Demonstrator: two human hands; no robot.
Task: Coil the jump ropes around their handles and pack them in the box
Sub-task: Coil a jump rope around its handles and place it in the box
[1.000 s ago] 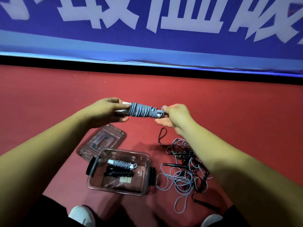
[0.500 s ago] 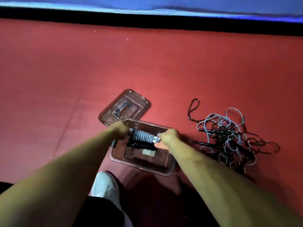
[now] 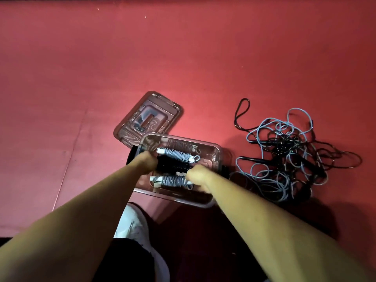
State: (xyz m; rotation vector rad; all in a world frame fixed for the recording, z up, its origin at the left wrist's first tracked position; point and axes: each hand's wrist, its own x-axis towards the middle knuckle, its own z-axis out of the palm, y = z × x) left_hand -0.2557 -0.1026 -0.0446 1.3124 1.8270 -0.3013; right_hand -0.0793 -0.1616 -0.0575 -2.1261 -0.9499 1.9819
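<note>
Packing step: grey coiled jump-rope bundle low inside clear plastic box, centre frame, near side. Right hand pinching its right end; left hand curled alongside, grip impossible to tell. Next up, probably: release, then over to tangled heap of grey and black ropes, far right, hunting a handle.

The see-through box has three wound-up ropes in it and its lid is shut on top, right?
No. The head view shows the lid off, lying on the red floor behind the box. The box does hold three wound-up ropes: far grey rope, black rope, near grey rope.
</note>
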